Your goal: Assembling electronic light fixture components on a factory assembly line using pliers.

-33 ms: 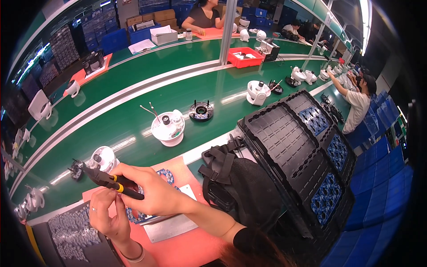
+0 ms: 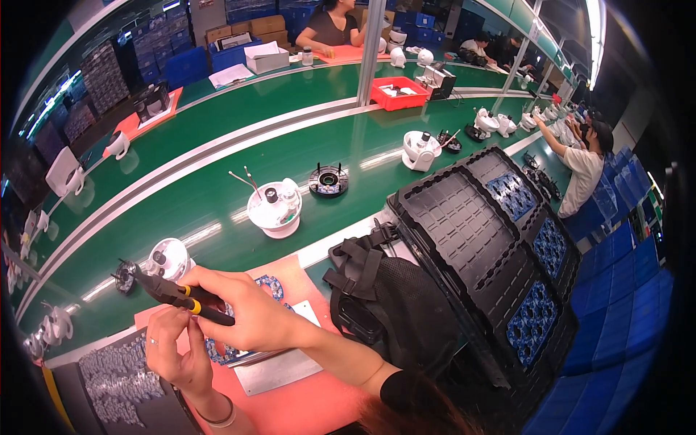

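Note:
My right hand (image 2: 257, 312) is wrapped round a pair of pliers (image 2: 170, 291) with black and yellow handles, its jaws pointing up and left. Just below the jaws, my left hand (image 2: 174, 348) has its fingers bent and pressed together; what they pinch is too small or hidden to name. Under my hands, blue ring-shaped circuit boards (image 2: 270, 287) lie partly covered on a pink mat (image 2: 304, 402), beside a flat silver plate (image 2: 279, 373). A white round housing (image 2: 168, 255) and a small black part (image 2: 126, 275) stand beyond the pliers.
On the green conveyor (image 2: 217, 174) stand more white housings (image 2: 275, 210) and a black round base (image 2: 328, 180). A black bag (image 2: 399, 304) and black trays (image 2: 464, 225) with blue boards lie to the right. Small grey parts (image 2: 119, 380) fill a tray at left. Co-workers sit farther off.

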`<state>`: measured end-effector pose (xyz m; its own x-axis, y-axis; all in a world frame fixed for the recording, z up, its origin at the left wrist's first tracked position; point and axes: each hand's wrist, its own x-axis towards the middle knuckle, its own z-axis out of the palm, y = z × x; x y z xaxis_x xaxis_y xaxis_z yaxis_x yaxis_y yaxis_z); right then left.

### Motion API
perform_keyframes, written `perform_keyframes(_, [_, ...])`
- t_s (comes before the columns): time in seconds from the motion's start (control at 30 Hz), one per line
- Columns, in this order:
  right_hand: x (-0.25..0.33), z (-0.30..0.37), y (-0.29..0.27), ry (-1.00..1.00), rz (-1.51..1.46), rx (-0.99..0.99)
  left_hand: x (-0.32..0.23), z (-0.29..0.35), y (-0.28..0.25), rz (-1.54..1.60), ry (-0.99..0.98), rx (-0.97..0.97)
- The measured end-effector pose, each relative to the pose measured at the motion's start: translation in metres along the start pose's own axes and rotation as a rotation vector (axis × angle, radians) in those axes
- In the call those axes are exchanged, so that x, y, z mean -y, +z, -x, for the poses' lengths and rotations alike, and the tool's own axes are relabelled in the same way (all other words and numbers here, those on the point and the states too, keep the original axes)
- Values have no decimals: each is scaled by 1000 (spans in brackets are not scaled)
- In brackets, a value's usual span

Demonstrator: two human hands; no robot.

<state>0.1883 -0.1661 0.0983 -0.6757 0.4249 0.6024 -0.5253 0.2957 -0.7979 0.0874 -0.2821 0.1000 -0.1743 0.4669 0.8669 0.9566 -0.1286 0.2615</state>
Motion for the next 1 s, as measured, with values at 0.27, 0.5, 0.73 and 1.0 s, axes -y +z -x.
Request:
perform_keyframes(0.27, [7, -2, -4, 97, -49, 35, 1, -1, 0, 2, 5, 3])
perform_keyframes(0.5, [0, 0, -1, 72, -20, 38, 5, 5, 0, 15, -27, -6])
perform_keyframes(0.73, [-1, 2, -2, 66, 7, 18, 1, 5, 4, -15, -11, 6])
perform_keyframes(1.0, [1, 1, -4, 55, -20, -6, -1, 6, 7, -27, 0, 9])
